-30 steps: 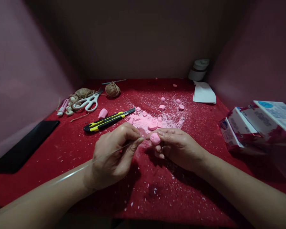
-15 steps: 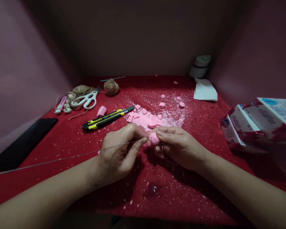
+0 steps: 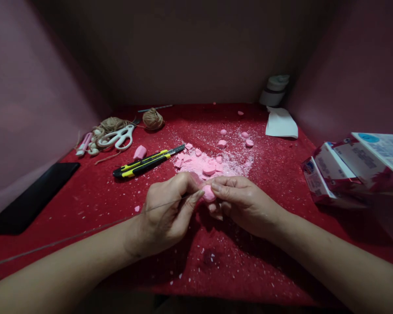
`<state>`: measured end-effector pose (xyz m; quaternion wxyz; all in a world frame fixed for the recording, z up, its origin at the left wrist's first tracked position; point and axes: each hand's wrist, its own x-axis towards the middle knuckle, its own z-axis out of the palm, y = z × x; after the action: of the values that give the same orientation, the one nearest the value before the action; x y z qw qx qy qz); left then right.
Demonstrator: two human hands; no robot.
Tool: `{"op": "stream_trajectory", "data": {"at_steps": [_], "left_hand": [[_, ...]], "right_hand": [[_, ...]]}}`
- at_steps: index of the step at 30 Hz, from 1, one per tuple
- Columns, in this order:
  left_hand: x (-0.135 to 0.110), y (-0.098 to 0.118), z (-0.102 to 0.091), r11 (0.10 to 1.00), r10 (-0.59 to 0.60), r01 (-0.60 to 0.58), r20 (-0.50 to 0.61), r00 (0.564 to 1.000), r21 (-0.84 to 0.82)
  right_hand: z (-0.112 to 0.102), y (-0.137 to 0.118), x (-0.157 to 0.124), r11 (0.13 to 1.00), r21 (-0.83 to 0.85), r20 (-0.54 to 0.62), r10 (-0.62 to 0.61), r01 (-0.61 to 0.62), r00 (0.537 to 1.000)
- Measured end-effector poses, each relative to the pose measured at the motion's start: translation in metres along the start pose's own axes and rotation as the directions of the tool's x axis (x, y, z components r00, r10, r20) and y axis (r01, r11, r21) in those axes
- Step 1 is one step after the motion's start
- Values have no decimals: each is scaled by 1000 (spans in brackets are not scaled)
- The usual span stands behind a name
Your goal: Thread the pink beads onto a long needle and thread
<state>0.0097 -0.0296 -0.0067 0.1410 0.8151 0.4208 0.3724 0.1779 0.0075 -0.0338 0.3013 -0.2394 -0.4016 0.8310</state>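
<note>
Pinched between the thumb and fingers of my right hand is a small rounded pink piece, chalky or soap-like. My left hand is closed on a long thin grey wire, which trails off past the wrist to the lower left. Its fingertips meet the left side of the pink piece; whether the wire's tip enters it is hidden. Just beyond both hands lies a heap of pink crumbs and chips. A black and yellow utility knife rests left of the heap, blade out.
White-handled scissors, a twine ball and a pink block lie at left, beyond a black flat case. Boxes stand right. White paper and a lidded container sit back right.
The pink piece has turned in my right fingers and shifted slightly left and down. The wire's far end has dropped lower at the left edge.
</note>
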Motion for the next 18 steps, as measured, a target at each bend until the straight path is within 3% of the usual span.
{"op": "stream_trajectory", "data": {"at_steps": [6, 13, 18], "left_hand": [[5, 4, -3, 974, -204, 204, 6, 979, -101], [2, -1, -1, 990, -109, 110, 13, 994, -88], [8, 0, -5, 979, -169, 178, 86, 982, -97]], "right_hand": [[-1, 1, 1, 1000, -4, 8, -14, 14, 1000], [-1, 2, 1, 995, -82, 16, -57, 58, 998], [-2, 1, 1, 977, -195, 4, -87, 87, 996]]}}
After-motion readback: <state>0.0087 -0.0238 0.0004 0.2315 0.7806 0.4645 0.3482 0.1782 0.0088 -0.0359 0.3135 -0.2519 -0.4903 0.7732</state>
